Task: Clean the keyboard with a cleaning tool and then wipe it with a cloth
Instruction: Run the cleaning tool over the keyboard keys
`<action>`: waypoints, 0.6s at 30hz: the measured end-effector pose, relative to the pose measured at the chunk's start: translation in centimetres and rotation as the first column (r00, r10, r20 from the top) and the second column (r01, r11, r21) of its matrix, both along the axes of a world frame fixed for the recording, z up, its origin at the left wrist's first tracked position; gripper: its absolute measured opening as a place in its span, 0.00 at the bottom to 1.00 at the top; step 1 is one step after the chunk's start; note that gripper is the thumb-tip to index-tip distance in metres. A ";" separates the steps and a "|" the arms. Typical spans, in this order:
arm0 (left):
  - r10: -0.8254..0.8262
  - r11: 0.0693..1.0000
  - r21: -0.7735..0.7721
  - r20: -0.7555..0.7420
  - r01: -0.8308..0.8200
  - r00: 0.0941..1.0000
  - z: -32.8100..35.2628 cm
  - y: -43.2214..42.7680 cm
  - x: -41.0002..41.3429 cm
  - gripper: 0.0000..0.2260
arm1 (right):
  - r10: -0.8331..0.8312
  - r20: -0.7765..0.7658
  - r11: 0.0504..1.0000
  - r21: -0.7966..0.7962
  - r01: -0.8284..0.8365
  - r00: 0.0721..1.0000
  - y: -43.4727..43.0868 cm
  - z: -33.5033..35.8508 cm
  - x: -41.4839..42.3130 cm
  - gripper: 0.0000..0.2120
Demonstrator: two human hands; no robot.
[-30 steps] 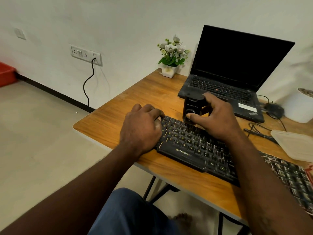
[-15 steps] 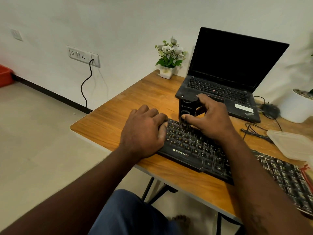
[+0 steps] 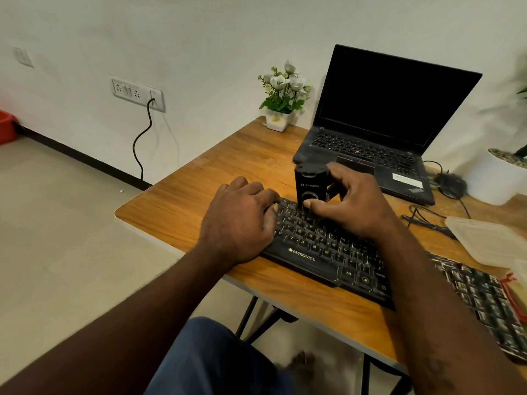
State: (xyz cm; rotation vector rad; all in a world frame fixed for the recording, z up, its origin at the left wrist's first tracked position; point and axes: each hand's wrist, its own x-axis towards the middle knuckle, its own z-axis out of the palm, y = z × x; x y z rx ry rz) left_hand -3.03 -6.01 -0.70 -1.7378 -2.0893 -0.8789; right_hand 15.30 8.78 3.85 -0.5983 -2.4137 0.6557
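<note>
A flat black Zebronics keyboard (image 3: 322, 252) lies on an orange-brown wooden table (image 3: 199, 201). The left hand (image 3: 239, 223) rests palm down on the keyboard's left end, its fingers bent onto the keys. The right hand (image 3: 353, 206) grips a small black upright cleaning tool (image 3: 309, 186), whose lower end is down at the keyboard's far-left keys. Behind the keyboard stands an open black laptop (image 3: 385, 124), and behind the keyboard to the left is a white pot of pale flowers (image 3: 281, 101).

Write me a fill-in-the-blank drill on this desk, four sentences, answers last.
1. The left hand rests on the keyboard, whose front edge reads ____.
2. The right hand grips the black cleaning tool, which stands ____ on the keys.
3. The laptop behind them has its lid ____.
4. The white pot beside the laptop holds ____.
Answers: ZEBRONICS; upright; open; flowers.
</note>
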 end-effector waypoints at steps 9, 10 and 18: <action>0.010 1.000 -0.005 -0.007 -0.010 1.000 0.0 -0.1 0.0 0.16 | -0.016 -0.005 0.999 0.047 0.017 1.000 -0.1 0.1 -0.1 0.22; 0.009 1.000 -0.008 -0.007 -0.009 1.000 0.0 -0.1 0.0 0.16 | 0.009 -0.014 1.000 0.029 -0.009 1.000 -0.1 0.0 -0.1 0.21; 0.012 1.000 -0.028 0.000 -0.012 1.000 0.1 0.0 0.1 0.17 | -0.007 -0.036 0.999 0.034 0.008 0.999 0.0 -0.1 -0.1 0.22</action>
